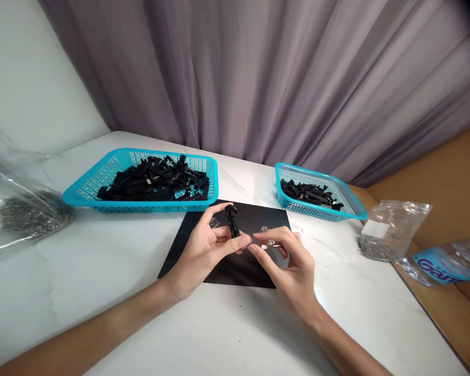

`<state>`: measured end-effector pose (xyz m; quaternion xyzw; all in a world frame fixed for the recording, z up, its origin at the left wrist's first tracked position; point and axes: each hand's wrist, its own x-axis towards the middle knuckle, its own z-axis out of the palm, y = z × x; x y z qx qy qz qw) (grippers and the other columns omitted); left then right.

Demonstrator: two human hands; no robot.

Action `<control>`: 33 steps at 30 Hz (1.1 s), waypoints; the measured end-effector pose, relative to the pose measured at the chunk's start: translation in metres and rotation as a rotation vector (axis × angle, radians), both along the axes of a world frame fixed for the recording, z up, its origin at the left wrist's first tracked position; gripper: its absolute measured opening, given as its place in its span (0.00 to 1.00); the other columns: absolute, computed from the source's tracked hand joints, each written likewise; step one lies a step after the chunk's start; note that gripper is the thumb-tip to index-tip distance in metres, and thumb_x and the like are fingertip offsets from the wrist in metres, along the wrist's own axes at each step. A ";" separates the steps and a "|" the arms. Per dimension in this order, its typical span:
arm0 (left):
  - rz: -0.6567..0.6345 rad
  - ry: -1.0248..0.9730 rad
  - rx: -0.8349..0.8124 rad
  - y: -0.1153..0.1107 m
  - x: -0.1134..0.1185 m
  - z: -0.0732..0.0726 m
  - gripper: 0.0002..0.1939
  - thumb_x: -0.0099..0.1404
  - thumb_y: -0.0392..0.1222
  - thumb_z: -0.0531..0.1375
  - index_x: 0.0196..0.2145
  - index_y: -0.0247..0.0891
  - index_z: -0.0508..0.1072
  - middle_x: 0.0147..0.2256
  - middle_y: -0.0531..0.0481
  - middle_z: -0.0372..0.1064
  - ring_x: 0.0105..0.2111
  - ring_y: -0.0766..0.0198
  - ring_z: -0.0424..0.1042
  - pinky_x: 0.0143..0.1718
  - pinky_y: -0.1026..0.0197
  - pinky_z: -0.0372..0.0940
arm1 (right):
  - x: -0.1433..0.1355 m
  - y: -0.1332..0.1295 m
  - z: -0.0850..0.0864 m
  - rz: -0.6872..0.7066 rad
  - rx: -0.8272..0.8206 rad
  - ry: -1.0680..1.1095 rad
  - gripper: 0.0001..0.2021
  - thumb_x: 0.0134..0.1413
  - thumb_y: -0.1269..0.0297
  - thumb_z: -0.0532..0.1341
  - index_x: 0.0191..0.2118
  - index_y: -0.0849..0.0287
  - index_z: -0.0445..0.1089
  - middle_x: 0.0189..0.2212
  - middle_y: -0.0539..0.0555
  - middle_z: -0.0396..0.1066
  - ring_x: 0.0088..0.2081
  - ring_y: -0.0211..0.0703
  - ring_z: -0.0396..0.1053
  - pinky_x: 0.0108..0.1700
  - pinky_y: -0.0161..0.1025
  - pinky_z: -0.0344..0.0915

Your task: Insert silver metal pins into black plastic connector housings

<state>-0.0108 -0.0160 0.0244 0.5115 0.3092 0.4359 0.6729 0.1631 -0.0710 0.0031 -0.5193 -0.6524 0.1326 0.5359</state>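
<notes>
Item: one slim black part (232,218), centre of the frame, above the dark mat (235,275). Held by the left hand (194,256), fingers closed on it, thumb at its lower end; stands near upright, seemingly to leave that end within reach of the other hand.

Item: right hand (295,269), right of centre; thumb and forefinger nearly together beside the left thumb. Whether they grip anything cannot be told.

Item: small metal pieces (263,228), in little heaps on the mat, probably kept there for contrast and short reach.

Item: blue baskets, two, on the pale desk (113,271); larger (141,205) left of centre, smaller (321,209) right, each with black parts, their rims perhaps containing the loose stock.

Item: clear bags of metal pieces, far left (35,214) and right (377,248); labelled bottle (442,263), right edge.

Obscured: lower end of the held part, behind the left thumb; some heaps, behind fingers; left bag and bottle, cut by the frame; individual basket parts, tangled.
</notes>
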 end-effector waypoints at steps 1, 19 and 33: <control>-0.021 -0.007 -0.002 0.000 -0.001 -0.001 0.37 0.62 0.41 0.71 0.62 0.43 0.58 0.36 0.50 0.81 0.36 0.61 0.80 0.40 0.60 0.72 | 0.000 0.000 0.001 0.001 0.024 -0.015 0.04 0.63 0.59 0.67 0.42 0.51 0.77 0.34 0.51 0.77 0.35 0.46 0.70 0.40 0.47 0.60; -0.099 -0.022 -0.011 0.001 -0.004 0.005 0.38 0.65 0.38 0.69 0.65 0.44 0.53 0.36 0.52 0.79 0.37 0.65 0.76 0.44 0.61 0.69 | 0.009 0.001 0.002 0.012 -0.038 0.011 0.05 0.66 0.62 0.64 0.43 0.48 0.78 0.23 0.46 0.73 0.30 0.43 0.63 0.44 0.48 0.55; -0.207 0.005 0.031 0.015 -0.007 -0.015 0.41 0.62 0.38 0.72 0.64 0.43 0.53 0.37 0.50 0.80 0.35 0.65 0.77 0.45 0.59 0.70 | 0.019 0.013 0.001 0.292 -0.176 0.107 0.05 0.62 0.60 0.69 0.43 0.45 0.82 0.35 0.49 0.79 0.35 0.44 0.68 0.40 0.46 0.55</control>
